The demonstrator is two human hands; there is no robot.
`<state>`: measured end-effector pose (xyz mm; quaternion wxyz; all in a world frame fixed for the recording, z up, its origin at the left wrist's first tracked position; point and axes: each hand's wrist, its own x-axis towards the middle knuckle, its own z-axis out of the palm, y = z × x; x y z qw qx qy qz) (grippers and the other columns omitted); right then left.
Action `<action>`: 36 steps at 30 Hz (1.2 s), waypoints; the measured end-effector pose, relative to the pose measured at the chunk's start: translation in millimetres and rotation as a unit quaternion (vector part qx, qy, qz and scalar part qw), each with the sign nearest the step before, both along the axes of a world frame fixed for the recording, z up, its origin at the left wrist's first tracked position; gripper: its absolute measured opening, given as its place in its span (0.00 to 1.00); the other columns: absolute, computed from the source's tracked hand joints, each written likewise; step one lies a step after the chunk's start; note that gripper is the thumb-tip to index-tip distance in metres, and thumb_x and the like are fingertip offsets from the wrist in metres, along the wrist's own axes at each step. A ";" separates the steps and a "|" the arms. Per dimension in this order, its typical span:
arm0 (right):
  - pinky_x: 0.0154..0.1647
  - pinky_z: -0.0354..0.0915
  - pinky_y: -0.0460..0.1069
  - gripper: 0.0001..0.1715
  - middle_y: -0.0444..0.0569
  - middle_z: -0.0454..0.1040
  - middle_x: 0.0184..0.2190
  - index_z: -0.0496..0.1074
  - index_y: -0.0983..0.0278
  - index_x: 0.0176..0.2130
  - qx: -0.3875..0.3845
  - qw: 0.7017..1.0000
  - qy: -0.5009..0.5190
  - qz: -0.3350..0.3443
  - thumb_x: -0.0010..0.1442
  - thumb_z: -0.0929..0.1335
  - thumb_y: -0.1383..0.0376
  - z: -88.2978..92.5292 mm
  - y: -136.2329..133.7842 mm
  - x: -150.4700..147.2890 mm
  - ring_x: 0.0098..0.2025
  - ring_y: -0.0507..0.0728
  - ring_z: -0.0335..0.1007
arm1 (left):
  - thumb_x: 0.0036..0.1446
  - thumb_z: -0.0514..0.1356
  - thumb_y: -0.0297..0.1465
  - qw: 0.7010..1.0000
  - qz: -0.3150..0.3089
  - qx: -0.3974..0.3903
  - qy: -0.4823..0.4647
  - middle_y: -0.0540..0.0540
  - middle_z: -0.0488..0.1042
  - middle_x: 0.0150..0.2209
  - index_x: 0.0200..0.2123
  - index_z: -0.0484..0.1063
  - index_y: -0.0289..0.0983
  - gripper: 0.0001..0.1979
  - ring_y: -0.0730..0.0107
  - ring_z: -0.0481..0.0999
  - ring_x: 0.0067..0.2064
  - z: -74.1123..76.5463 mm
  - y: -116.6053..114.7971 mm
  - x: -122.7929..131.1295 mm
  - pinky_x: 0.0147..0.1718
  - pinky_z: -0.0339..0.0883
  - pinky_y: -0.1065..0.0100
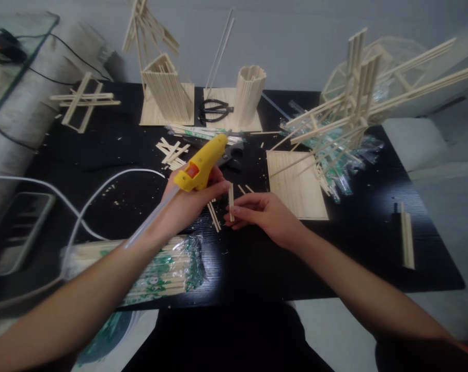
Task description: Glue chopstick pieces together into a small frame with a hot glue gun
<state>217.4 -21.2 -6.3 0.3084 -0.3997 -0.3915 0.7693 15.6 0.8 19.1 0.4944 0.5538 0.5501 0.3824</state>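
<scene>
My left hand [197, 199] is wrapped round a yellow hot glue gun [203, 164], its nozzle pointing up and away to the right. A long clear glue stick [152, 217] sticks out of its back end over my forearm. Between both hands stands a small bundle of short wooden sticks [231, 202]. My right hand [257, 213] pinches its lower part, while the left fingertips are at its upper end; whether they press on it I cannot tell. Just left of it, a few loose sticks [214, 216] lie on the black table [249, 274].
Behind stand two stick-built towers [168, 95] [250, 95] on wooden bases, with black-handled scissors [215, 110] between. A stick structure [354, 103] rises at the right above a wooden panel [296, 191]. A bag of chopsticks [164, 268] and a white cable [73, 227] lie left.
</scene>
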 end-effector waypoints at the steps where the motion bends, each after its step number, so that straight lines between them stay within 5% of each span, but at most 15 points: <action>1: 0.41 0.79 0.48 0.12 0.46 0.85 0.32 0.82 0.63 0.36 0.000 1.000 0.001 -0.004 0.55 0.80 0.59 -0.2 -0.1 -0.2 0.35 0.52 0.83 | 0.54 0.72 0.36 1.000 0.001 0.016 0.004 0.49 0.79 0.36 0.35 0.76 0.38 0.11 0.68 0.78 0.38 -1.3 -0.7 -0.2 0.41 0.73 0.66; 5: 0.41 0.80 0.49 0.13 0.46 0.85 0.32 0.81 0.63 0.36 0.001 1.000 0.002 -0.015 0.54 0.81 0.58 -1.1 -0.5 -0.4 0.35 0.53 0.83 | 0.53 0.73 0.35 0.997 0.013 0.066 -0.029 0.47 0.83 0.41 0.39 0.76 0.39 0.13 0.63 0.82 0.44 -5.8 -3.3 -0.1 0.48 0.75 0.62; 13: 0.42 0.80 0.51 0.15 0.48 0.85 0.34 0.82 0.64 0.36 0.004 1.000 0.007 -0.008 0.54 0.81 0.57 0.5 -1.4 -0.3 0.35 0.54 0.83 | 0.52 0.74 0.36 0.999 -0.016 0.001 -0.039 0.44 0.84 0.44 0.38 0.75 0.37 0.14 0.62 0.83 0.46 -1.4 -1.6 1.4 0.51 0.76 0.62; 22: 0.41 0.79 0.50 0.17 0.48 0.84 0.32 0.81 0.66 0.37 0.038 0.999 -0.006 0.015 0.55 0.80 0.56 -5.3 -5.0 -3.3 0.34 0.53 0.83 | 0.47 0.76 0.31 0.997 -0.007 -0.031 -0.072 0.50 0.79 0.34 0.34 0.75 0.37 0.14 0.70 0.79 0.36 -2.7 2.5 -0.3 0.35 0.75 0.71; 27: 0.42 0.80 0.52 0.18 0.46 0.84 0.33 0.75 0.64 0.43 0.111 0.993 -0.041 -0.008 0.57 0.79 0.58 -5.5 -10.8 -3.3 0.34 0.54 0.83 | 0.46 0.77 0.31 0.993 -0.014 -0.054 -0.100 0.50 0.79 0.35 0.37 0.76 0.37 0.17 0.70 0.78 0.35 -7.3 4.7 -4.5 0.34 0.75 0.71; 32: 0.49 0.80 0.54 0.38 0.44 0.83 0.39 0.66 0.59 0.53 0.250 0.966 -0.065 -0.012 0.49 0.83 0.65 -5.1 -13.8 1.9 0.41 0.56 0.83 | 0.45 0.77 0.31 0.990 -0.007 -0.066 -0.126 0.50 0.78 0.34 0.38 0.76 0.37 0.18 0.73 0.77 0.33 -8.0 4.8 -6.1 0.34 0.73 0.71; 36: 0.49 0.80 0.54 0.42 0.43 0.81 0.39 0.64 0.57 0.59 0.289 0.955 -0.071 0.005 0.52 0.82 0.67 -7.0 -12.7 4.3 0.41 0.55 0.83 | 0.46 0.77 0.31 0.990 -0.013 -0.068 -0.120 0.51 0.78 0.33 0.37 0.76 0.37 0.17 0.73 0.77 0.33 -4.9 3.7 -4.3 0.34 0.73 0.72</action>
